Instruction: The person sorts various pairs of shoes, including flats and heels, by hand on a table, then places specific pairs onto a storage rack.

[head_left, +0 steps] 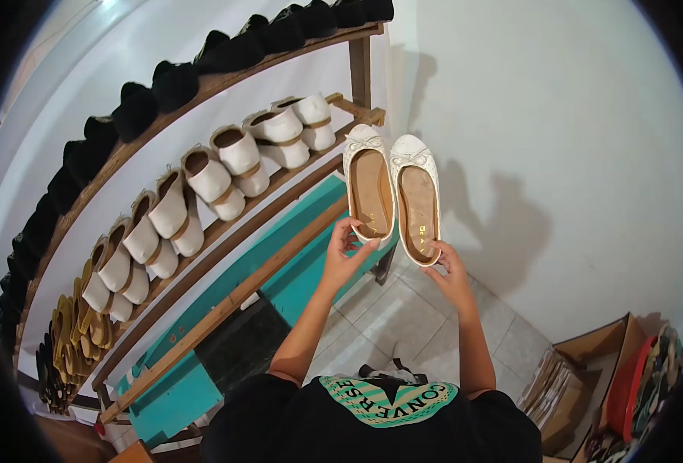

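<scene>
Left hand (pixel 349 253) pinching one white flat (pixel 370 189) by its heel, right hand (pixel 451 276) likewise its mate (pixel 416 202), seemingly so bows (pixel 365 144) and insoles (pixel 419 193) face the wearer uncovered

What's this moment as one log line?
Left hand: holds one white shoe by heel | right hand: holds other white shoe by heel | nearby: shoe rack

There are two hands (pixel 349 253); two held white shoes (pixel 369 181); two bows (pixel 364 142) on these; one wooden shoe rack (pixel 360 73).
</scene>
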The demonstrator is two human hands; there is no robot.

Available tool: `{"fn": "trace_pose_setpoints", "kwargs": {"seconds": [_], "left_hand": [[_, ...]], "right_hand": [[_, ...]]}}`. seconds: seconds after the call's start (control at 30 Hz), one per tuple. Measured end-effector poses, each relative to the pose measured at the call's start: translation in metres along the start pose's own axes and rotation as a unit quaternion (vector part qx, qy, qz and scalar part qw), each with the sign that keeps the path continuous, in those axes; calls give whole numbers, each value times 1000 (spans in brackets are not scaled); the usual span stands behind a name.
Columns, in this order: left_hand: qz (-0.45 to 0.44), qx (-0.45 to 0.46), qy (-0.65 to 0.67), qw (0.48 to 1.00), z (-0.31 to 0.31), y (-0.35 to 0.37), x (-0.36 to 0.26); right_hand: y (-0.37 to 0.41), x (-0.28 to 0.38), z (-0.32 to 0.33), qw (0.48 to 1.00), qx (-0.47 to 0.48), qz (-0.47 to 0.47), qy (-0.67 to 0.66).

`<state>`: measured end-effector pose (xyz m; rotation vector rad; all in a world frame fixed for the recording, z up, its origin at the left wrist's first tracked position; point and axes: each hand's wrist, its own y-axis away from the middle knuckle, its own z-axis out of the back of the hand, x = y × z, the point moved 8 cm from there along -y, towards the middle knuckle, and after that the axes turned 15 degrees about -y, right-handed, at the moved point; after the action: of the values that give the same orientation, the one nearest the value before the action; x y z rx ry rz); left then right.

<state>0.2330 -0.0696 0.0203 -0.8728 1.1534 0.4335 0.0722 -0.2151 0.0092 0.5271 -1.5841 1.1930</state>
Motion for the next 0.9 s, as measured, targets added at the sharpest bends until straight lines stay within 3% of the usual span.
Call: {"fn": "trace_pose_setpoints", "kwargs": {"seconds": [0.23,0.37,0.43,0.47,0.9], "left_hand": [[-21,-57,16,998,-28,-88,0],[46,-67,17,997,-25,-119,6],[70,-90,-56,992,-18,-133,5],[33,-104,-55,992,-15,-141,4],[74,-227,-143,961,2,-199,20]], "right_hand": [[-62,-18,60,999,12,26,-18],[-88,-30,75,999,30,18,-27],[-98,-35,82,999,39,6,-29],[-106,-36,83,998,52,14,-19],[-237,-50,68,978,203,2,-43]]}}
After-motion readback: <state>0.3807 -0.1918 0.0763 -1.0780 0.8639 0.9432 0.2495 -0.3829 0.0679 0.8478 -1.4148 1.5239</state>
